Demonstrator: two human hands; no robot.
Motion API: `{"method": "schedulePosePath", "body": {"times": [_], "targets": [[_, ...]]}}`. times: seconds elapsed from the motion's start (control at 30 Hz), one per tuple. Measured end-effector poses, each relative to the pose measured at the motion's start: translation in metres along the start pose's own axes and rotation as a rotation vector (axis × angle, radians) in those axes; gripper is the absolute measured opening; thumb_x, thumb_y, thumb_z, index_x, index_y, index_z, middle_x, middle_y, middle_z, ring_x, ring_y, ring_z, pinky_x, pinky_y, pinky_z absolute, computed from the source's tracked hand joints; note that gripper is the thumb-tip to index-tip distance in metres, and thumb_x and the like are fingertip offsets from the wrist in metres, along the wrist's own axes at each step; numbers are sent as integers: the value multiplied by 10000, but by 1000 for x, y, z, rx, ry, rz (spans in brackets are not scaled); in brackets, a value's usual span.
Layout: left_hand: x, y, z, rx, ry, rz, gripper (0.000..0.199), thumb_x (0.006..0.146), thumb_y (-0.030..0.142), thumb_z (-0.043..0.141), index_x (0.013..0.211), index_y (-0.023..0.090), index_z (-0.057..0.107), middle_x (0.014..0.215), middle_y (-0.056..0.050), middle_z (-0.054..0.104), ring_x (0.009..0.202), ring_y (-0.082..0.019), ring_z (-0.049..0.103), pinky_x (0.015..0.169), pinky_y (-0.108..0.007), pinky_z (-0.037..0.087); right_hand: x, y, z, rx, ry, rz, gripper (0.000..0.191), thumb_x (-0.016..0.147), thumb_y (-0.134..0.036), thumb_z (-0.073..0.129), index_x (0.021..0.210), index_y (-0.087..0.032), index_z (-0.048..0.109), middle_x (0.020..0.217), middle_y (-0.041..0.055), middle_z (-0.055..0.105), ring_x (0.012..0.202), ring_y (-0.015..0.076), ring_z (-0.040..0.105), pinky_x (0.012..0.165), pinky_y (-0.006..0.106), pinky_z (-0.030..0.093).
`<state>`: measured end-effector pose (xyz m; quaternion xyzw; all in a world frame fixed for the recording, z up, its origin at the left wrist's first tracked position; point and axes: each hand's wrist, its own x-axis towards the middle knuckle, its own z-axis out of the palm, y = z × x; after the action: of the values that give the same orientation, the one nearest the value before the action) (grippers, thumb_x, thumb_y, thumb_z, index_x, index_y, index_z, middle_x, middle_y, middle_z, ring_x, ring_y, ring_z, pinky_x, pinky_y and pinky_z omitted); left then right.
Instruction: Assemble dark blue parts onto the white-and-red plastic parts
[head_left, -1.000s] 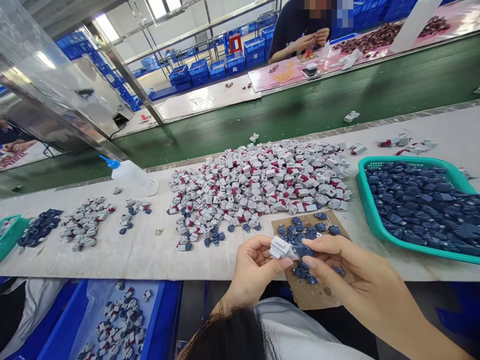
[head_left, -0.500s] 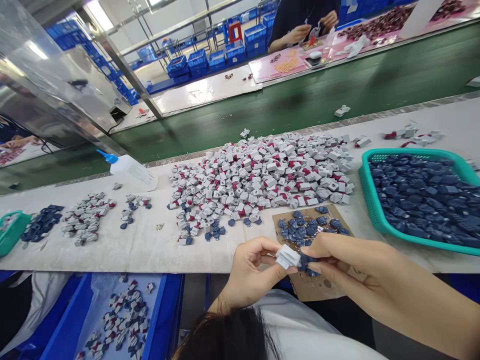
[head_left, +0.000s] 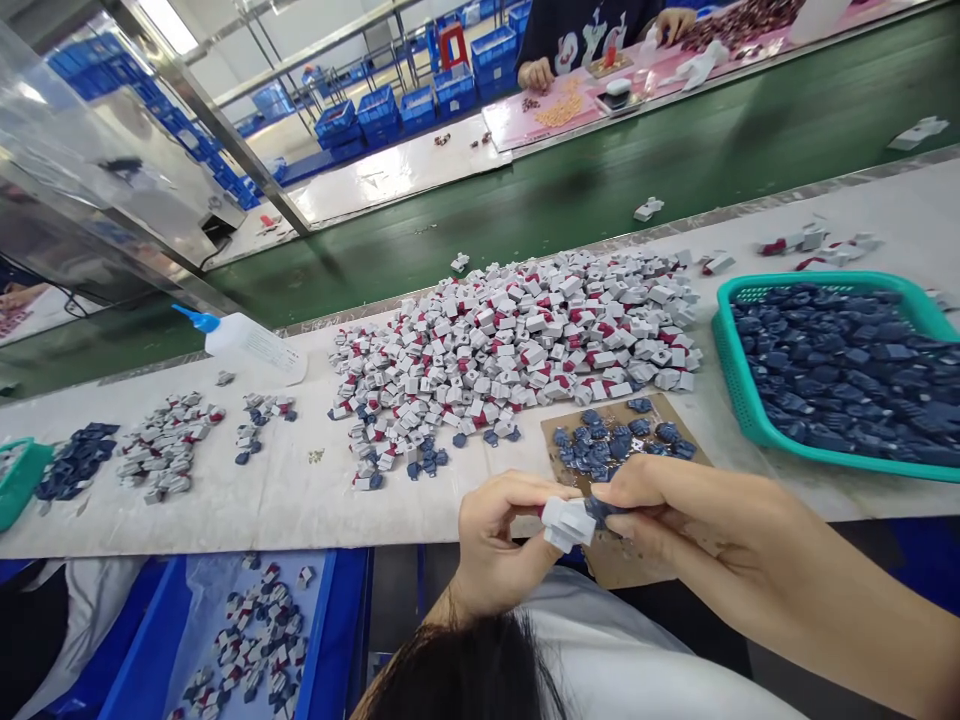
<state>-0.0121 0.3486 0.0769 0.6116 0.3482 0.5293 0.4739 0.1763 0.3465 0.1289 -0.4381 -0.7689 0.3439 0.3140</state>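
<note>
Between the thumb and fingers of my left hand (head_left: 499, 535) is a small white plastic part (head_left: 568, 524) with a bit of dark red at its edge. My right hand (head_left: 697, 525) pinches a small dark blue plastic part (head_left: 600, 510) against the white one's right side; my fingers partly cover where they meet. Just beyond my hands, a piece of brown cardboard (head_left: 679, 412) bears several loose dark blue parts (head_left: 592, 445). A large heap of white and dark red parts (head_left: 510, 345) lies farther back on the worktable.
A green basket (head_left: 731, 400) full of dark blue parts stands at right. Left are a white bottle (head_left: 259, 348) with a blue nozzle and smaller part piles (head_left: 169, 445). A blue bin (head_left: 315, 640) sits below the edge. Beyond the green conveyor belt (head_left: 555, 205) sits a person (head_left: 585, 40).
The dark blue part in my right hand has come up against the white part, which is turned a little. The view has shifted slightly. Across the belt, the person's hands have moved apart.
</note>
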Motion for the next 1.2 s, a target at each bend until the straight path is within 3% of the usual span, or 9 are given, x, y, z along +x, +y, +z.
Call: {"method": "schedulePosePath", "body": {"times": [0.17,0.3,0.5,0.63,0.73,0.83,0.93,1.03,1.2], "targets": [[5,-7,-11,-13,-8,128,241,714,80,721,906,214,667,852,-45,732,786,-159,695,684,-233,555,-9,17,-5,-96,201,-33,88,926,-256,505,981,-238,572,839,0,640,719,129,623,605,190,496],[-6,-28,-42,102,295,-115,124,711,159,740,802,182,659,765,-16,699,694,-123,669,628,-196,545,-22,59,-16,-344,412,167,168,909,-349,523,1003,-222,582,760,12,629,645,144,615,530,202,483],[-26,-52,-85,149,1025,-300,328,631,366,789,775,153,585,684,13,651,628,-126,644,634,-251,561,9,80,36,-284,105,65,126,926,-237,482,963,-172,583,798,18,630,625,131,591,548,221,466],[-31,-53,-85,147,1096,-296,355,616,387,780,792,155,578,714,2,648,682,-140,650,644,-263,564,53,60,92,-318,-68,-42,140,877,-95,481,881,-161,604,803,26,625,733,168,619,612,236,465],[-37,-59,-73,130,1022,-352,360,626,390,776,817,145,594,740,-24,663,673,-149,653,621,-263,560,64,52,101,-358,-79,-71,227,897,-101,447,1013,-180,626,833,26,642,732,166,625,602,230,460],[-45,-66,-61,147,888,-406,352,644,388,770,837,147,601,774,-41,681,698,-151,659,663,-265,559,45,72,60,-401,88,-12,276,945,-266,433,1174,-217,580,1005,37,660,816,166,632,676,248,485],[-47,-70,-57,202,806,-417,349,652,390,763,855,155,603,808,-51,691,721,-157,662,679,-263,554,6,120,-13,-617,460,269,391,905,-440,455,1097,-140,617,967,152,643,833,287,604,645,371,452],[-46,-71,-57,268,774,-418,329,677,390,742,871,162,607,830,-54,692,712,-152,656,657,-252,548,-25,173,-76,-844,229,646,590,748,-628,569,1083,-148,641,887,170,631,738,292,579,550,365,396],[-44,-71,-58,286,792,-431,329,679,391,733,873,162,599,821,-54,692,721,-165,665,662,-265,554,-32,207,-118,-599,40,616,604,664,-698,512,967,-204,680,1027,130,643,848,262,592,672,378,447]]}}
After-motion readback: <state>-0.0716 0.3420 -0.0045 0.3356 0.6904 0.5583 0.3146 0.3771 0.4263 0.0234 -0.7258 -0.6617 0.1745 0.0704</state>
